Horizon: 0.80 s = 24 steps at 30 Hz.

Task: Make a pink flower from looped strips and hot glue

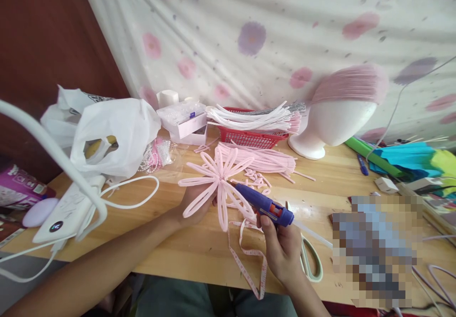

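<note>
A pink flower of looped pipe cleaners [203,180] is held up over the table by my left hand [197,203], which is closed behind it, its fingers mostly hidden by the petals. My right hand [281,241] is wrapped round a blue hot glue gun [263,205] with a glue stick sticking out of its back end. The gun's nozzle points at the flower's centre and is very near or touching it; which, I cannot tell. Below hangs a pink tape measure [245,269], and green-handled scissors [311,260] lie partly behind my right hand.
A bundle of pink pipe cleaners [263,159] lies before a red basket [249,139] filled with more. At the back right stands a white foam head [331,122]. Plastic bags [114,117] and a white power bank-like device [67,212] with cables occupy the left. A blurred patch [377,250] covers the right.
</note>
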Available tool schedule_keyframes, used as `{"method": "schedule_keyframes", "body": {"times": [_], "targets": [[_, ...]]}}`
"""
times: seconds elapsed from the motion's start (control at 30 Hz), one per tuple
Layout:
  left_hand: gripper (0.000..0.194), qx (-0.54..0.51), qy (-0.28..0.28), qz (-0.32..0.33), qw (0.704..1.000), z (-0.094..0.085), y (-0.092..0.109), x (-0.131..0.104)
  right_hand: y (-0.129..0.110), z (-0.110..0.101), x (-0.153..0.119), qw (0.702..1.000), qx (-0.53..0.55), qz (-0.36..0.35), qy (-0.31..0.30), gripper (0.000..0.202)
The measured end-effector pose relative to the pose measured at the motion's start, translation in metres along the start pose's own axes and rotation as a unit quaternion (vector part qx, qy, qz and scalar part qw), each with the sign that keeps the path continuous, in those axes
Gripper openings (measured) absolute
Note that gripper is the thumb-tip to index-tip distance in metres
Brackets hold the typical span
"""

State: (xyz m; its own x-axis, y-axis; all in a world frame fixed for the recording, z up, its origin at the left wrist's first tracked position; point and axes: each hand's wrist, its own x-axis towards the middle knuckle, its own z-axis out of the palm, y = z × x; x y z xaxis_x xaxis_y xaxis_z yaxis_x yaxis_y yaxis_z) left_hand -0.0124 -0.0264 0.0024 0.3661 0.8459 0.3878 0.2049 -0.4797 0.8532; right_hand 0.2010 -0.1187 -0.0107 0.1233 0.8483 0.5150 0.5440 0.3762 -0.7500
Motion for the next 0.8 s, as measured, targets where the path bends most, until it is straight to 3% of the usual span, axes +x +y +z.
{"method": "schedule_keyframes", "body": {"times": [0.23,0.37,0.47,0.53,0.67,0.8], "targets": [[0.046,-0.006,0.016,0.002,1.0,0.001,-0.002,-0.001,0.001,-0.007,-0.009,0.997,0.068,0.029,0.024,0.021],[0.046,0.002,0.044,0.017,0.999,0.001,-0.008,-0.002,-0.007,-0.02,-0.002,0.986,0.111,0.031,0.12,0.022],[0.048,0.002,0.051,0.025,0.998,0.0,-0.013,-0.001,-0.004,-0.041,0.006,0.971,0.022,0.086,0.223,0.03],[0.048,0.002,0.052,0.024,0.998,-0.002,-0.015,0.0,0.006,-0.057,0.01,0.953,-0.081,0.146,0.254,0.037],[0.047,0.009,0.066,0.035,0.997,-0.004,-0.014,0.003,0.039,-0.082,0.014,0.921,-0.224,0.227,0.224,0.041],[0.051,0.009,0.072,0.039,0.997,-0.005,-0.01,0.006,0.063,-0.087,0.017,0.913,-0.263,0.242,0.196,0.03]]}}
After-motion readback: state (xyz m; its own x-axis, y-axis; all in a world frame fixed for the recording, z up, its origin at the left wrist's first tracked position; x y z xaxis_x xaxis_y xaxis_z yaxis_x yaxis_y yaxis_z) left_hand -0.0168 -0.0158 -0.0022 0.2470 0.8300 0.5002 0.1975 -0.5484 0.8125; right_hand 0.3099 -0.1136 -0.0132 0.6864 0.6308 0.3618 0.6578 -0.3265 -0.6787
